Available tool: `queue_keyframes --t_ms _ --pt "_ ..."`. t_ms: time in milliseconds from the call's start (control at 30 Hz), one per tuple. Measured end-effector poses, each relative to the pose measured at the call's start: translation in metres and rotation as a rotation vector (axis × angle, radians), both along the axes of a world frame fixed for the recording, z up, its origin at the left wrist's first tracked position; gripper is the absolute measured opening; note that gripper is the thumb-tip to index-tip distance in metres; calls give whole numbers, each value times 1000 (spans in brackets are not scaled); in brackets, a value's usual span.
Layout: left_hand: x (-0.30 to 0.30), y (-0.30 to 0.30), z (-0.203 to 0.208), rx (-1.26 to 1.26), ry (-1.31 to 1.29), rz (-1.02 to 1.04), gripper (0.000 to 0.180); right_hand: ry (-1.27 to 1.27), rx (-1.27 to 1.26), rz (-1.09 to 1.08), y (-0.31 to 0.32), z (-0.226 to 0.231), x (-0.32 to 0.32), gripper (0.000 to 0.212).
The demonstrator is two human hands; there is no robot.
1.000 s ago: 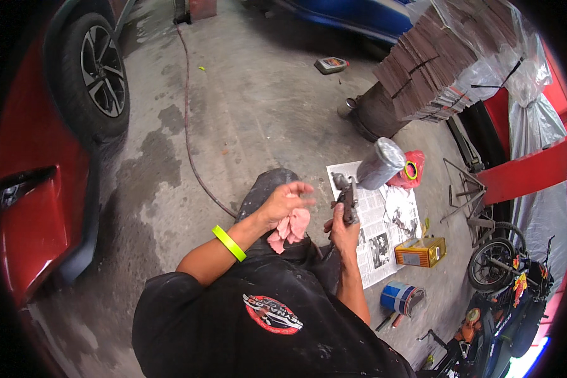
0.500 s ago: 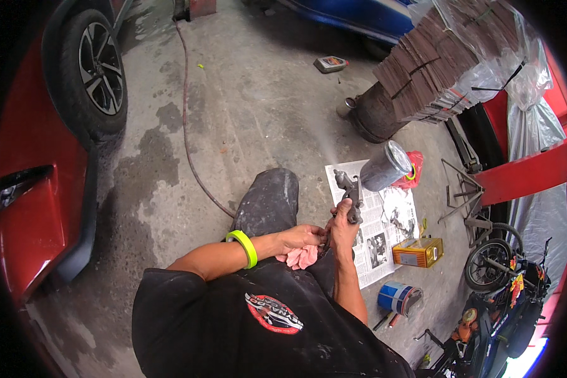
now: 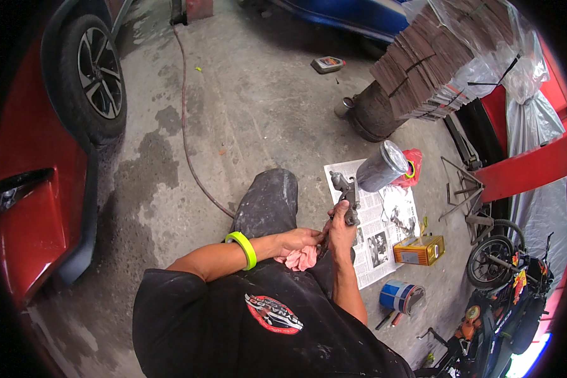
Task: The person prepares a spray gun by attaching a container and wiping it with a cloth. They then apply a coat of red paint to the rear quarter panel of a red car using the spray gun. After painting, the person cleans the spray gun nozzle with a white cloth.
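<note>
A dark metal spray gun [image 3: 346, 192] is gripped by my right hand [image 3: 341, 230], its nozzle end pointing away from me over the newspaper [image 3: 375, 274]. My left hand [image 3: 299, 240] is closed, its fingertips at the lower end of the gun's handle beside my right hand. A crumpled pink cloth [image 3: 301, 259] bunches below the left palm, apparently held in it. What the left fingertips touch is hard to make out. On the newspaper, just beyond the gun, stands a grey cylindrical can [image 3: 384, 167]. A bright yellow-green band [image 3: 241, 250] circles my left wrist.
A yellow rectangular tin [image 3: 420, 251] and a blue can [image 3: 400, 297] stand right. Red plastic [image 3: 411, 167] lies behind the grey can. Stacked brown sheets [image 3: 428, 66] rest on a dark drum [image 3: 375, 116]. A hose [image 3: 186, 126] crosses the floor. A red car [image 3: 50, 208] stands left, motorcycles [image 3: 504, 302] right.
The faint mist that came from the gun's nozzle no longer shows. The gun and both hands have hardly moved; the view has shifted slightly.
</note>
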State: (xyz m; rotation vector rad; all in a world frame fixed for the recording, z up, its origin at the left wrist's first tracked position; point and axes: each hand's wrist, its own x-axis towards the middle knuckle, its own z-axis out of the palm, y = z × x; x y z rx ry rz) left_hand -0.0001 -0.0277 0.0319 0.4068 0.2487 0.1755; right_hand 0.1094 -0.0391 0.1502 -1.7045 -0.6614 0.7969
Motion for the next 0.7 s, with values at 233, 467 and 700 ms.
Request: queue_keyframes --t_ms 233,467,700 --pt "-2 0 3 -33 9 13 22 -6 10 10 -1 0 -3 61" --pt "-9 2 10 7 13 -3 22 10 25 34 -1 -2 -4 63" --pt "-7 2 9 56 29 -55 26 -15 -20 -53 -8 -1 -5 58"
